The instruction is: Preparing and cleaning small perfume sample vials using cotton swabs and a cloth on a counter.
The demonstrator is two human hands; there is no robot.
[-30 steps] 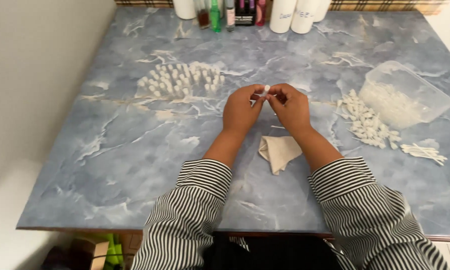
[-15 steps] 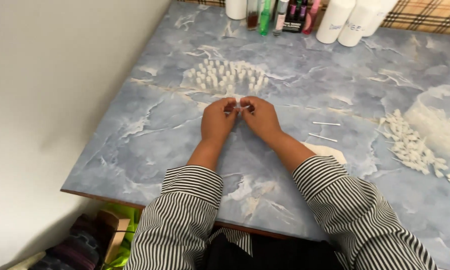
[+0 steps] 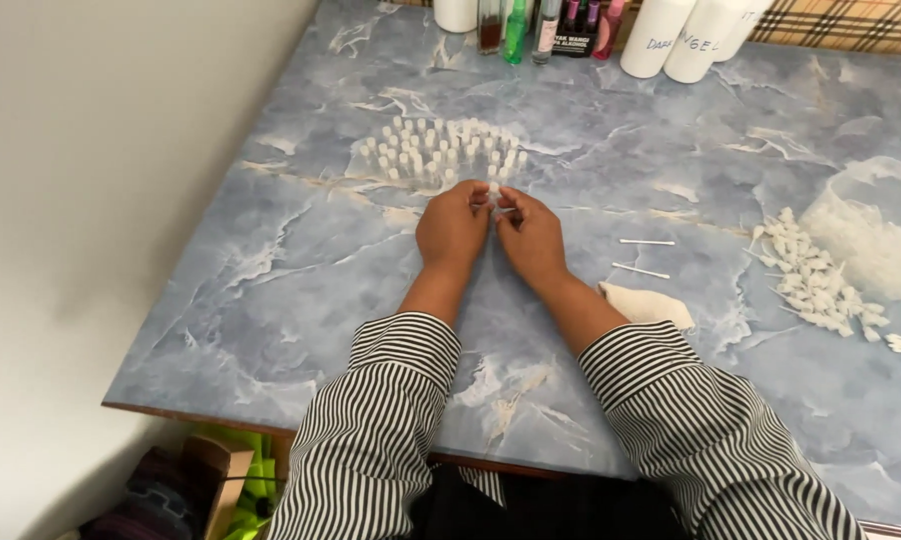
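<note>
My left hand (image 3: 454,228) and my right hand (image 3: 533,238) meet over the blue marbled table (image 3: 271,290), fingertips pinched together on one small white vial (image 3: 495,190). Just beyond the fingertips stands a cluster of several small upright white-capped vials (image 3: 441,152). The hands hide most of the held vial. Both sleeves are black and white striped.
Two thin white sticks (image 3: 646,243) lie right of my right hand, with a folded beige cloth (image 3: 646,304) near my forearm. A pile of small white caps (image 3: 816,284) and a clear plastic bag (image 3: 871,230) sit far right. Bottles (image 3: 531,22) line the back edge.
The view has swung so the hands now sit nearer the upright vial cluster, away from the cloth. Both hands stay pinched together on the small piece.
</note>
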